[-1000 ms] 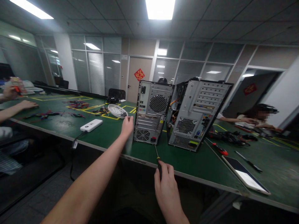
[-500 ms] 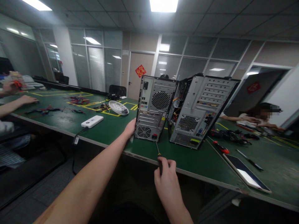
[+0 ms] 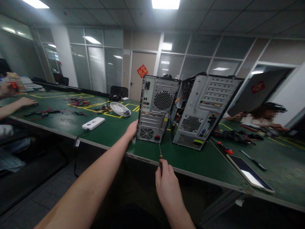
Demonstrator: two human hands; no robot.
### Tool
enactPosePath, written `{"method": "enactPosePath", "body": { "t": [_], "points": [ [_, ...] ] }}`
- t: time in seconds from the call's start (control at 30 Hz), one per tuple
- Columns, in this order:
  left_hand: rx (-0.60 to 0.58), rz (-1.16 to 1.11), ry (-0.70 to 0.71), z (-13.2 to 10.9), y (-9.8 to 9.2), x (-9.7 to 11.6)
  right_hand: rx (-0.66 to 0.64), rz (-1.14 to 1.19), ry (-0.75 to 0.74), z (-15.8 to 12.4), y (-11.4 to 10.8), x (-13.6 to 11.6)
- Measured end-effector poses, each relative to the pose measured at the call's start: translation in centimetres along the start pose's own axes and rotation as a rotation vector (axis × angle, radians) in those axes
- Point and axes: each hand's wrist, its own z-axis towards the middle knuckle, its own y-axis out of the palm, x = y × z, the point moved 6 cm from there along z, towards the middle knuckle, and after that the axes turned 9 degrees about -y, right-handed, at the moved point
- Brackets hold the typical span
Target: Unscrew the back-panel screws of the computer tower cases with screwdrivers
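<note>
A grey desktop computer case (image 3: pixel 152 117) stands upright near the table's front edge, its back panel facing me. My left hand (image 3: pixel 132 129) touches the lower left side of this case, its fingers hidden beyond the edge. Held in my closed right hand (image 3: pixel 168 181) is a screwdriver (image 3: pixel 160 152) with a dark handle and a yellow ring. The shaft points up and away at the case's bottom edge, below the power socket; its tip contact is too small to tell. A second, larger computer case (image 3: pixel 202 111) stands just to the right, its side open with wires showing.
On the right lie a red-and-black screwdriver (image 3: pixel 225 148), a phone (image 3: pixel 250 174) and a black-handled tool (image 3: pixel 254 161), with black cables (image 3: pixel 235 136) behind. A white power bank (image 3: pixel 93 123), a white plastic basket (image 3: pixel 120 108) and thin wires (image 3: pixel 50 111) lie left. Other people sit at both sides.
My right hand has turned slightly around the screwdriver, its fingers now closer together, and has shifted a little left. My left hand stays against the case. The view has moved slightly.
</note>
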Motion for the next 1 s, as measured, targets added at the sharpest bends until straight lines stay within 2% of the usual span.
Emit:
{"method": "enactPosePath", "body": {
  "t": [0.4,0.63,1.0],
  "points": [
    [0.005,0.017,0.002,0.0,0.0,-0.1,-0.056,0.135,0.151,0.5,-0.9,1.4],
    [0.003,0.001,-0.023,0.0,0.0,-0.3,0.094,0.056,0.082,0.5,-1.5,1.5],
    [0.011,0.003,-0.009,-0.1,-0.1,-0.1,0.093,-0.021,0.025,0.2,-0.9,1.1]
  ]
}}
